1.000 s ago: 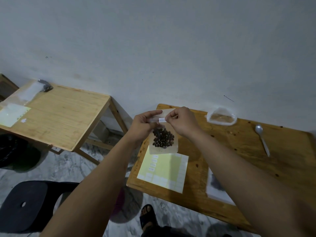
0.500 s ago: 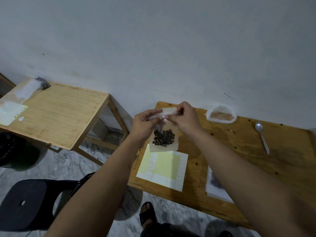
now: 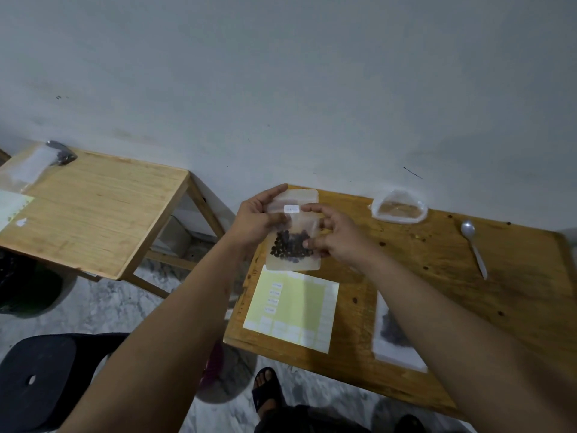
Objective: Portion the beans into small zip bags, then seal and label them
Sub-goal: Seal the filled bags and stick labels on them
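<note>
Zip bag (image 3: 296, 228) hangs upright over the desk (image 3: 437, 276), long axis vertical, beans at the bottom. Left hand (image 3: 256, 220) grips its top-left edge. Right hand (image 3: 340, 235) pinches the right edge, index finger touching the label (image 3: 292, 209), so likely pressing it down.

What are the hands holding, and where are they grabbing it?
A small zip bag of beans. The left hand grips its upper left edge; the right hand holds its right edge, forefinger beside the white label.

Raised, pinched: left grip (image 3: 257, 218), right grip (image 3: 338, 237).
</note>
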